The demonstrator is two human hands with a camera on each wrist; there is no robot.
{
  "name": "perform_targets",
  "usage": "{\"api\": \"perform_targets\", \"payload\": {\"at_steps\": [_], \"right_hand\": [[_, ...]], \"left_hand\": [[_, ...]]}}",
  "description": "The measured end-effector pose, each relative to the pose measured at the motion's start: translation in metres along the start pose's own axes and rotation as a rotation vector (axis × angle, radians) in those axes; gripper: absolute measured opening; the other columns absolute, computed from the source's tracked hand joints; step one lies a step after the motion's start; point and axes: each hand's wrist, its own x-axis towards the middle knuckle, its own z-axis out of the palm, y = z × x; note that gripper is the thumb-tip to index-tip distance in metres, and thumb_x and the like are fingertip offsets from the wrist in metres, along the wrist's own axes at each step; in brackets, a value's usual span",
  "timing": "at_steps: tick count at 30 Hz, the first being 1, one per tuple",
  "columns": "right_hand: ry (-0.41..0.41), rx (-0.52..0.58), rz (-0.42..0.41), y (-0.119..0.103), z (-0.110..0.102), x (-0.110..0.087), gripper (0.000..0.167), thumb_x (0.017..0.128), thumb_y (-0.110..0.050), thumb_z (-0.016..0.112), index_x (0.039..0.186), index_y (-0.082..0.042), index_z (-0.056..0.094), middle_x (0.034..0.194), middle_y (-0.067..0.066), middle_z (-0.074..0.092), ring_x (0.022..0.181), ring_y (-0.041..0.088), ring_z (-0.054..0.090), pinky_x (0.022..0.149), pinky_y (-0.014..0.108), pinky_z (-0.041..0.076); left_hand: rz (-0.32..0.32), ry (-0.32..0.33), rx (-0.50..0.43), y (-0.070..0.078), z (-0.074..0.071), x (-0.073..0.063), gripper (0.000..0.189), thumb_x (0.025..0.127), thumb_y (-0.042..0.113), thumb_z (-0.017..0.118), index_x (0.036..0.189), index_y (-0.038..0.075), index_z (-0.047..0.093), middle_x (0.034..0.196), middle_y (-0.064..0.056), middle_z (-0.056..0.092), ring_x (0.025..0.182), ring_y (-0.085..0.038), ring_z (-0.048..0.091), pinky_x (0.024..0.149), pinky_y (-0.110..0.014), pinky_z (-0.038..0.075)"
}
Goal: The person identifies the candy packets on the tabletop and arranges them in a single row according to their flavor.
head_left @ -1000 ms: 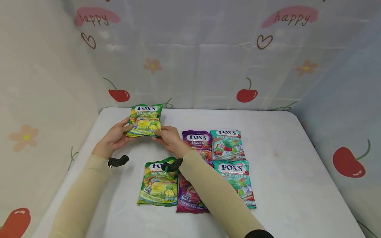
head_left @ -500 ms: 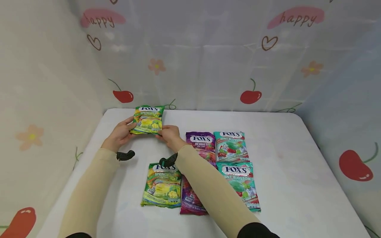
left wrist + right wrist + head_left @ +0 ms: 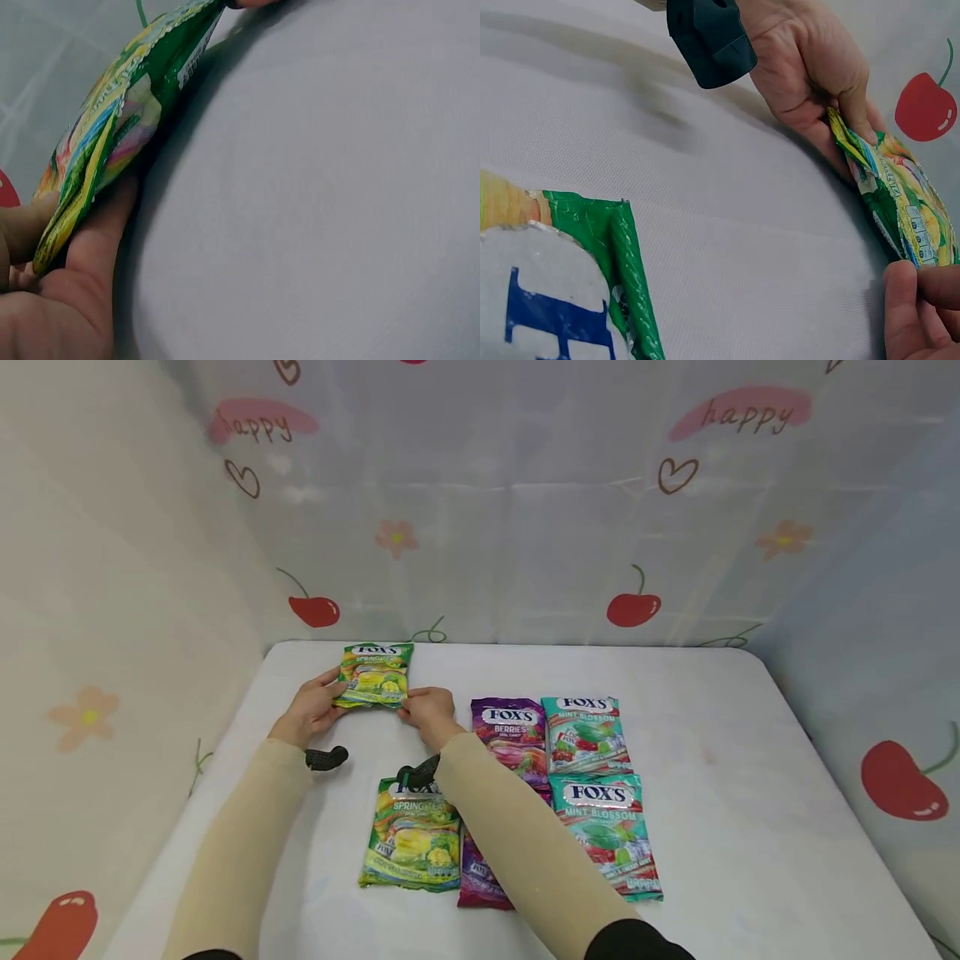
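Both hands hold one green and yellow Fox's Spring Tea candy bag (image 3: 375, 675) near the table's back left. On its left edge, the left hand (image 3: 309, 708) pinches it, thumb on the front and fingers behind, as the left wrist view shows too. At the bag's lower right corner, the right hand (image 3: 430, 714) grips the edge between thumb and curled fingers. In the right wrist view the bag tilts, its lower edge close to the cloth; whether it touches cannot be told. A second Spring Tea bag (image 3: 414, 839) lies below the right wrist.
Right of that bag lie a purple Berries bag (image 3: 513, 735) and another purple bag (image 3: 480, 877), partly hidden by the right sleeve. Two teal Mint Blossom bags (image 3: 587, 735) form the column beyond. A printed curtain (image 3: 495, 527) stands behind the white table (image 3: 750, 793).
The held bag has come down slightly toward the table, both hands staying on it. The view has shifted a little, so the lying bags appear farther right and lower.
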Motion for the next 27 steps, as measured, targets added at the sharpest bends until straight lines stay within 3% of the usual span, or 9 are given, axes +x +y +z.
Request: {"api": "perform_targets", "payload": {"at_steps": [3, 7, 11, 18, 24, 27], "right_hand": [[0.004, 0.032, -0.026, 0.000, -0.003, 0.002, 0.023, 0.092, 0.007, 0.071, 0.114, 0.000, 0.074, 0.123, 0.018, 0.066, 0.078, 0.015, 0.068, 0.081, 0.029, 0.063], [-0.066, 0.066, -0.036, 0.002, -0.007, 0.006, 0.025, 0.093, 0.007, 0.069, 0.116, 0.000, 0.074, 0.126, 0.018, 0.065, 0.084, 0.016, 0.069, 0.081, 0.026, 0.063], [-0.165, 0.032, -0.015, 0.001, -0.013, 0.011, 0.030, 0.096, 0.006, 0.065, 0.124, 0.000, 0.071, 0.128, 0.020, 0.065, 0.090, 0.018, 0.071, 0.087, 0.029, 0.063], [-0.268, -0.022, 0.004, -0.006, -0.029, 0.016, 0.032, 0.098, 0.003, 0.064, 0.130, 0.001, 0.069, 0.127, 0.018, 0.066, 0.095, 0.018, 0.069, 0.091, 0.030, 0.062], [-0.334, -0.026, -0.021, -0.024, -0.047, 0.011, 0.039, 0.101, -0.002, 0.063, 0.139, 0.000, 0.062, 0.132, 0.017, 0.066, 0.100, 0.017, 0.070, 0.086, 0.024, 0.062], [-0.363, -0.012, -0.015, -0.033, -0.059, 0.002, 0.041, 0.100, -0.003, 0.065, 0.141, -0.001, 0.061, 0.136, 0.018, 0.065, 0.098, 0.015, 0.071, 0.084, 0.022, 0.062]], "left_hand": [[0.020, 0.106, 0.034, -0.002, 0.006, 0.005, 0.057, 0.111, 0.017, 0.046, 0.163, 0.032, 0.029, 0.164, -0.007, 0.033, 0.121, -0.010, 0.053, 0.082, -0.017, 0.058], [0.069, 0.204, 0.099, -0.004, 0.008, 0.011, 0.053, 0.110, 0.018, 0.050, 0.160, 0.030, 0.038, 0.163, -0.007, 0.039, 0.124, -0.012, 0.053, 0.083, -0.016, 0.057], [0.080, 0.226, 0.160, -0.006, 0.004, 0.011, 0.051, 0.110, 0.021, 0.050, 0.160, 0.029, 0.040, 0.164, -0.007, 0.038, 0.128, -0.013, 0.051, 0.091, -0.018, 0.055], [0.130, 0.257, 0.272, -0.007, 0.000, 0.006, 0.047, 0.109, 0.024, 0.051, 0.156, 0.023, 0.047, 0.163, -0.007, 0.038, 0.121, -0.013, 0.051, 0.083, -0.016, 0.053], [0.203, 0.286, 0.281, -0.003, -0.002, -0.007, 0.047, 0.109, 0.020, 0.051, 0.155, 0.013, 0.048, 0.161, -0.007, 0.046, 0.136, -0.014, 0.049, 0.110, -0.026, 0.049], [0.253, 0.318, 0.290, -0.002, 0.000, -0.016, 0.046, 0.108, 0.016, 0.052, 0.153, 0.010, 0.050, 0.157, -0.008, 0.051, 0.137, -0.014, 0.050, 0.117, -0.032, 0.045]]}}
